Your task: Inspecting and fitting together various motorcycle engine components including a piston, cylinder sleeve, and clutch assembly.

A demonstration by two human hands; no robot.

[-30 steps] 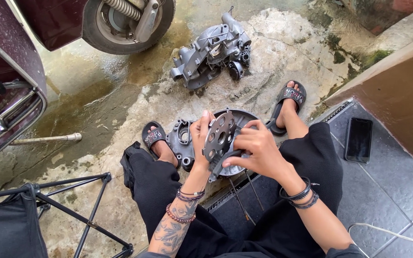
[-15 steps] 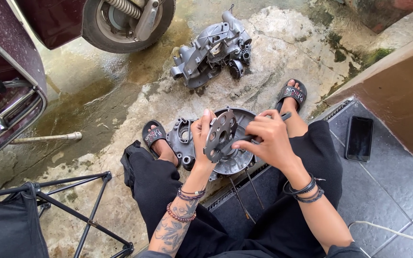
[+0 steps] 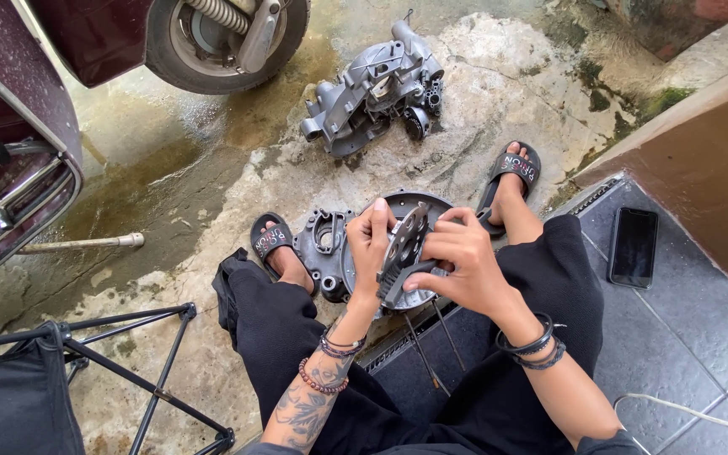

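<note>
Head view: a perforated metal plate [image 3: 404, 244], prob. a clutch plate, is held tilted on edge between both hands, just above a round grey engine cover [image 3: 364, 244] lying on the wet concrete between the sandalled feet. L hand [image 3: 370, 240] is closed on the plate's left edge, fingers curled over its top. R hand [image 3: 457, 261] is clamped on the right side, thumb pressed at the lower rim. A grey engine crankcase [image 3: 374, 88] is seen well apart, up by a scooter wheel [image 3: 225, 38]. A black phone [image 3: 633, 247] lies on the tiled step at right. Thin rods [image 3: 431, 345] rest below the hands.
</note>
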